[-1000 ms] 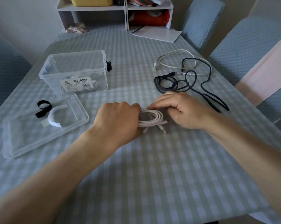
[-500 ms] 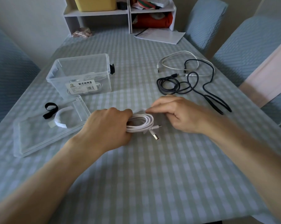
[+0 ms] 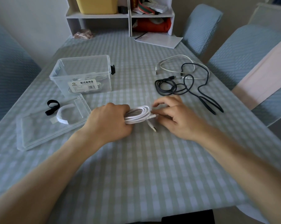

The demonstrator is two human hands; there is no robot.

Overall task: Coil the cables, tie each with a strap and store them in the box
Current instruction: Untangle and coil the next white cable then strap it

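A coiled white cable [image 3: 139, 114] lies at mid-table, its plug end [image 3: 153, 127] sticking out toward me. My left hand [image 3: 110, 122] grips the coil's left side. My right hand [image 3: 176, 118] pinches the coil's right end with curled fingers. The clear storage box [image 3: 81, 75] stands at the back left, with a white cable visible inside. Its lid [image 3: 51, 125] lies in front of it, carrying a white strap [image 3: 62, 115]. A black strap [image 3: 51, 106] rests beside the lid. A loose dark cable [image 3: 185, 87] and a loose white cable [image 3: 176, 65] lie at the back right.
Blue padded chairs [image 3: 243, 54] stand along the right side and one at the left [image 3: 9, 70]. A white shelf unit [image 3: 120, 15] and some paper [image 3: 159, 40] sit at the table's far end. The checked tablecloth [image 3: 144, 167] reaches to the near edge.
The coil has shifted a little and sits more exposed between my hands. My right fingers have lifted and now pinch its right end. The camera has moved.
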